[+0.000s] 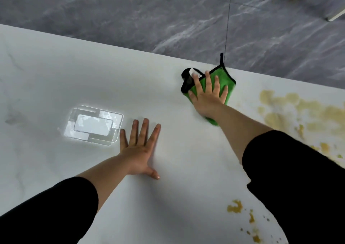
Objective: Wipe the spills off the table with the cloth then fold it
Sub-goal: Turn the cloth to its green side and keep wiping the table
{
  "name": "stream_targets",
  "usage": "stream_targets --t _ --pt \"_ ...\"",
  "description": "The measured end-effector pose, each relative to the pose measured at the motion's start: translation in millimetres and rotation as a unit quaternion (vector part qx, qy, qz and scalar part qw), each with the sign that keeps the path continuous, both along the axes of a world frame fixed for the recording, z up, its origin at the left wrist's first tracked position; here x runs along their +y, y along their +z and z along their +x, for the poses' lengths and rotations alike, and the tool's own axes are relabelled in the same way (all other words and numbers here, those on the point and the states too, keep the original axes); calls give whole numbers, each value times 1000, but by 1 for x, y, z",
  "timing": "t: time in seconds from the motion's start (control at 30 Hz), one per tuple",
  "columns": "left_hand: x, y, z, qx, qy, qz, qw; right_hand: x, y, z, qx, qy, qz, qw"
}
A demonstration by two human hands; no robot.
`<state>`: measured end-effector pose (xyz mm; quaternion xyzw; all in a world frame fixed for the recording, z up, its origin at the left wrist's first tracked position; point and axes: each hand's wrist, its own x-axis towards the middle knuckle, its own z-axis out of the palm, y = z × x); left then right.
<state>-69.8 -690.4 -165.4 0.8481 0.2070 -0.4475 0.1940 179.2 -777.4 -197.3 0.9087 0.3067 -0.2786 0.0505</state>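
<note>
A green cloth with black edging lies bunched near the far edge of the white marble table. My right hand presses flat on it with fingers spread. My left hand rests flat on the bare tabletop, fingers straight, holding nothing. Yellow-brown spills spread over the right part of the table, right of the cloth. A smaller patch of the same spill with scattered specks lies near the front, beside my right sleeve.
A bright reflection of a ceiling light glares on the table just left of my left hand. Beyond the table's far edge is grey marble floor. A thin dark line runs across that floor.
</note>
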Motion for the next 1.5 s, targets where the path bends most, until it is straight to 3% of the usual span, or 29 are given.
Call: stream_targets --t 0.4,0.53,0.67,0.8,0.9,0.93,1.0,1.13,1.2,1.27,1.4,1.5 --pt "-3 3 1 5 15 -1 1000 -139 9 -143 -39 68 39 996" --pt "-2 -1 -2 -6 12 4 1000 -141 31 -166 -148 -3 64 987" --pt "-2 -3 -3 -9 10 8 1000 -137 35 -172 -116 -56 35 991" --pt "-3 0 -1 2 6 10 1000 -122 33 -157 -163 -35 8 986" --pt "-4 6 1 10 0 7 1000 -125 43 -139 -111 -110 94 983" --pt "-4 7 1 10 -3 5 1000 -128 51 -133 -65 -172 149 972" --pt "-5 10 1 9 -7 -1 1000 -135 71 -125 49 -309 273 910" --pt "-2 12 -1 -6 -14 -12 1000 -151 100 -128 227 -489 449 712" --pt "-2 9 -2 -8 -15 -12 1000 -160 95 -132 268 -551 448 652" --pt "-3 6 -1 -3 -8 3 1000 -165 81 -140 263 -587 386 661" --pt "-4 -2 -3 -16 7 11 1000 -175 59 -154 197 -573 276 746" --pt "-2 -5 -4 -23 8 9 1000 -187 61 -161 22 -482 208 851"
